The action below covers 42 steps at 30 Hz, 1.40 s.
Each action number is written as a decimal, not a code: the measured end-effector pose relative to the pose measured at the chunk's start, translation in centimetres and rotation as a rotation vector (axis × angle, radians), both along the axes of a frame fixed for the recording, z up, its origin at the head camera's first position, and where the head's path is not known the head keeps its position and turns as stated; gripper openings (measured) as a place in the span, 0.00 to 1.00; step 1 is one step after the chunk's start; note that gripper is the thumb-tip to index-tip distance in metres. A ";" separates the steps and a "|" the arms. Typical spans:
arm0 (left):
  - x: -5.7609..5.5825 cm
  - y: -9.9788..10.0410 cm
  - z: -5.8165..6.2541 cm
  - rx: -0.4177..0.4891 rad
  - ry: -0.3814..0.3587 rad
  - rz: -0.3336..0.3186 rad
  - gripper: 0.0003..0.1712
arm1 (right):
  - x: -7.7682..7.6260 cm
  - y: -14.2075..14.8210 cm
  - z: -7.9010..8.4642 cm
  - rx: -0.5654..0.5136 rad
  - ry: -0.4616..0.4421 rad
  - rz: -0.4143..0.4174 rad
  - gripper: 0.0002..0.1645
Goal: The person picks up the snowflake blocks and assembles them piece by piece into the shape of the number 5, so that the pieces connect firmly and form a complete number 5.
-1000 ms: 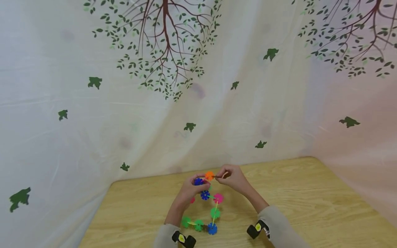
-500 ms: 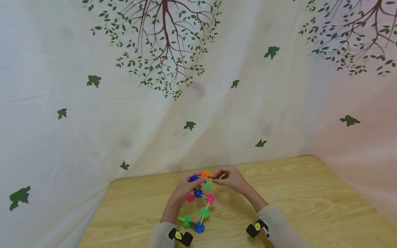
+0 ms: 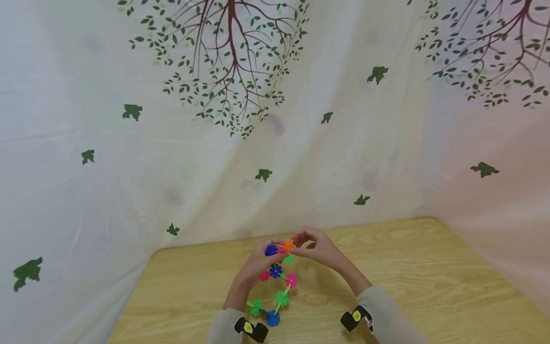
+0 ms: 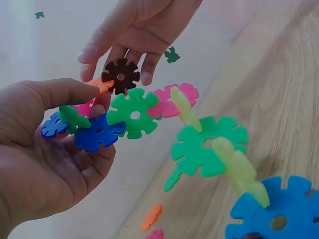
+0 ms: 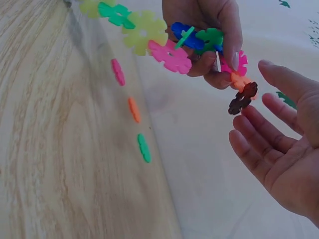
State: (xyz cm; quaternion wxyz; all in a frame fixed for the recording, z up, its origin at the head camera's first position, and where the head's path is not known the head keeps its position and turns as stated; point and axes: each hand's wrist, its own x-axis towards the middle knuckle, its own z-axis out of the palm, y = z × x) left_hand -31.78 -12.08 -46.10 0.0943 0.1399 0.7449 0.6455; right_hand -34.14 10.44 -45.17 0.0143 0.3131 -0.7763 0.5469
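A chain of slotted plastic snowflake discs hangs from my left hand, which pinches it at the orange disc between thumb and fingers. Onto the orange disc a brown disc is slotted, at the chain's end. My right hand is around that brown disc with thumb and fingers spread apart; the fingertips lie close to it, and contact is hard to tell. Blue discs and a green disc sit by the left fingers. Farther down, the chain runs through pink, green and yellow discs to a blue disc.
In the right wrist view, three loose discs, pink, orange and green, lie along the wooden table near its far edge. A pale curtain printed with trees and leaves hangs behind the table.
The chain and left hand have shifted a little left. My right hand has come left too, and its fingers, earlier pinching the brown disc at the orange one, have spread off it.
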 end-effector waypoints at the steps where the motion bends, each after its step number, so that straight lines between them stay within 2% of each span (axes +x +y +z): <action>1: 0.0 0.1 0.0 -0.010 0.006 -0.010 0.21 | 0.0 0.0 0.1 0.006 0.002 0.015 0.16; 6: 0.4 0.7 0.3 -0.044 0.023 -0.025 0.20 | -0.1 0.1 0.4 0.048 0.016 0.107 0.15; 9: 0.5 0.7 0.3 -0.032 0.024 -0.004 0.20 | -0.3 0.2 0.5 0.045 -0.020 0.117 0.15; 15: 0.5 -0.2 0.1 -0.021 0.025 0.098 0.22 | -1.0 0.4 0.4 0.045 -0.115 0.086 0.17; 20: 0.4 -1.4 0.4 -0.060 0.034 0.168 0.24 | -2.4 0.0 0.0 0.132 -0.098 0.111 0.15; 26: 0.3 -2.1 0.6 -0.067 0.040 0.164 0.25 | -4.2 -0.9 -1.4 0.315 -0.083 0.144 0.11; 32: 0.2 -2.0 0.7 -0.037 0.041 0.160 0.21 | -5.3 -1.5 -2.8 0.427 -0.118 0.139 0.17; 38: 0.1 -1.8 1.0 -0.033 0.046 0.186 0.18 | -5.9 -1.8 -3.2 0.452 -0.112 0.129 0.21; 42: -0.2 -1.8 1.0 -0.013 0.038 0.173 0.17 | -6.2 -1.9 -3.5 0.461 -0.075 0.155 0.20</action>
